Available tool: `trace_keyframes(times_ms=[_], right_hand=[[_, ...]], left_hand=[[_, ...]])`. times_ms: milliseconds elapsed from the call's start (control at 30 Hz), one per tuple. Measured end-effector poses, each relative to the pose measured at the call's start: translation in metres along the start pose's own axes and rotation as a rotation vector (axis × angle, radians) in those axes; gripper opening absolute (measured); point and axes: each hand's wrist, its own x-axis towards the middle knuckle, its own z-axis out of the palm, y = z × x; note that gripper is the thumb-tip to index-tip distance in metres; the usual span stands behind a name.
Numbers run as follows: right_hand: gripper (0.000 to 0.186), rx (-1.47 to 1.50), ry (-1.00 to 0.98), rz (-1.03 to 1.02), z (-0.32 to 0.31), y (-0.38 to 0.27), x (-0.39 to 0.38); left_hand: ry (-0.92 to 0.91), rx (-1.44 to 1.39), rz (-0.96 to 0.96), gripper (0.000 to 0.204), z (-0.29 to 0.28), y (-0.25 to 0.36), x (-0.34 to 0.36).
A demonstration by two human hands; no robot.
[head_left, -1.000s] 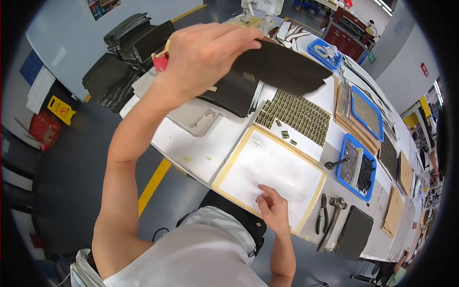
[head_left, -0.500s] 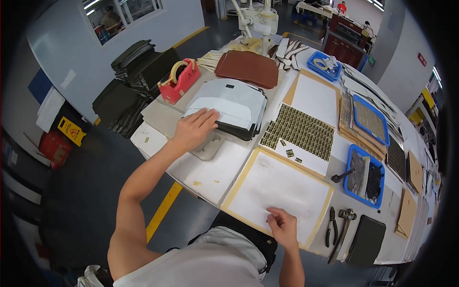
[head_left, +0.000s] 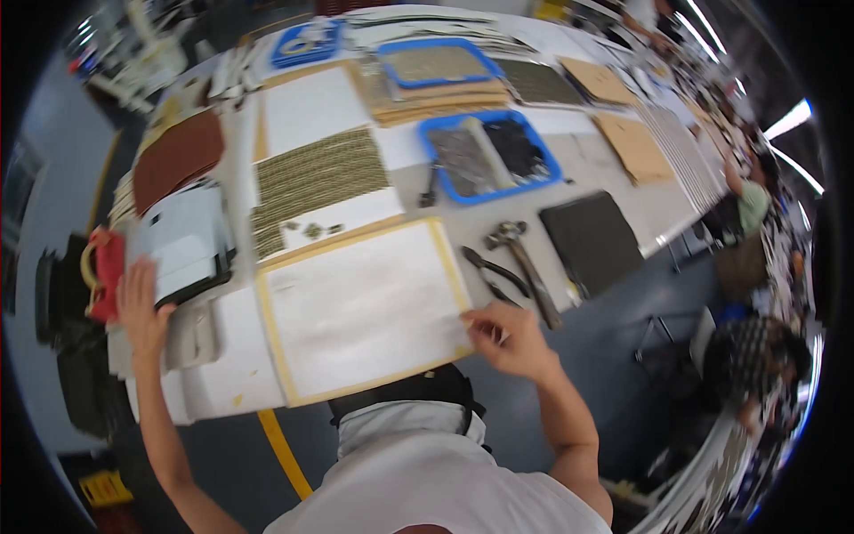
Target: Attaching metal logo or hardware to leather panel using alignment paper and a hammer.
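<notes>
My left hand (head_left: 142,307) is open, its fingers stretched and slightly blurred, at the near left edge of a stack of pale grey cut panels (head_left: 187,240) with dark undersides. Close beside its fingers stands a red tape dispenser (head_left: 108,276). My right hand (head_left: 514,341) is closed, thumb and fingers pressed together at the right border of a white board (head_left: 365,307) edged with yellow tape. What those fingers hold, if anything, is too small to make out. Pliers (head_left: 495,272) and a hammer (head_left: 527,267) lie just beyond that hand.
Rows of small patterned pieces (head_left: 320,182) lie behind the board, a few of them loose. A blue tray (head_left: 489,194) holds grey and black pieces. Beside the hammer rests a dark flat stack (head_left: 589,242); brown panels (head_left: 182,156) sit far left. Other people work at the right.
My view has swung to the right. My left hand has slid off the top of the grey panels to their near left edge. My right hand has moved to the board's right border.
</notes>
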Motion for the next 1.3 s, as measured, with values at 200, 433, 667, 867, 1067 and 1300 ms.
trace_keyframes(times_ms=[200, 433, 667, 867, 1067, 1300], right_hand=[[0.035, -0.332, 0.477, 0.296, -0.147, 0.063, -0.061], [0.042, -0.69, 0.182, 0.28, -0.178, 0.094, -0.083], [0.036, -0.715, 0.093, 0.171, -0.186, 0.111, -0.072], [0.038, -0.656, 0.076, 0.207, -0.203, 0.113, -0.082], [0.042, -0.662, 0.105, 0.303, -0.19, 0.093, -0.07], [0.034, -0.434, 0.197, 0.306, -0.181, 0.102, -0.061]], left_hand=[[0.176, -0.139, 0.068, 0.091, -0.007, 0.065, 0.02], [-0.162, -0.855, 0.414, 0.077, -0.05, 0.257, 0.055], [-0.401, -0.875, 0.525, 0.077, -0.06, 0.309, 0.078], [-0.374, -0.804, 0.312, 0.074, -0.031, 0.288, 0.08], [-0.414, -0.773, 0.074, 0.072, -0.026, 0.259, 0.053], [-0.415, -0.726, -0.078, 0.067, -0.035, 0.249, 0.037]])
